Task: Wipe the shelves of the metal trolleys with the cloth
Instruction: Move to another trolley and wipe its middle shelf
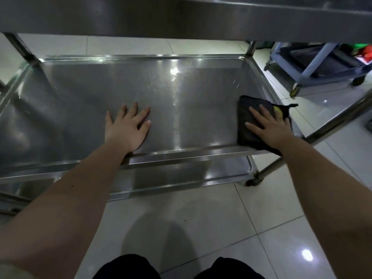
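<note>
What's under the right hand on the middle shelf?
A folded dark cloth, pressed flat by the right hand on the steel shelf. A yellow patch shows past the hand; the cloth's middle is covered.

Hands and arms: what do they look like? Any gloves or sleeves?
No gloves, rings or watch on the left hand or right hand. The left forearm and right forearm are bare; a pale edge at the bottom left corner may be a sleeve.

Folded black cloth [243, 113] with a yellow patch, lying flat at the right end of the shiny stainless-steel trolley's middle shelf [100, 93], one corner over its right rim. Shelf level and glinting.
</note>
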Demonstrator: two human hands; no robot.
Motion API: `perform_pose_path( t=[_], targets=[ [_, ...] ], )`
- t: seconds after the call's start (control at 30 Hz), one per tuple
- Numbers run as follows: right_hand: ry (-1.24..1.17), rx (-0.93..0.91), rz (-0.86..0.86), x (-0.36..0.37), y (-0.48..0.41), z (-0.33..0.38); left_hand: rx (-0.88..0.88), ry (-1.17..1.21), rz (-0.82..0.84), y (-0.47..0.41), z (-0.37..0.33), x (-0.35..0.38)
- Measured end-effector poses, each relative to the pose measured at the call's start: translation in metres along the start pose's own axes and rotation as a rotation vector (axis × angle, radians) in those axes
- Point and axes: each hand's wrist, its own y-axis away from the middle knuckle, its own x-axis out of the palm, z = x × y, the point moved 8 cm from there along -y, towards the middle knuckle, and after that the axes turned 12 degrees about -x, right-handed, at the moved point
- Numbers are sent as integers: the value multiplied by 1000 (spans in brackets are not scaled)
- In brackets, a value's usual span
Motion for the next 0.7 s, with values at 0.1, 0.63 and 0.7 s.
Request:
perform_pose_path(
  t=[0.1,0.63,0.7],
  targets=[
    [14,81,34,2,3,-3,-13,-7,-17,3,-3,1],
    [-45,6,-20,4,-8,32,-1,16,-32,2,5,1],
    [-31,100,-12,1,1,-10,3,9,-42,3,3,1]
  ],
)
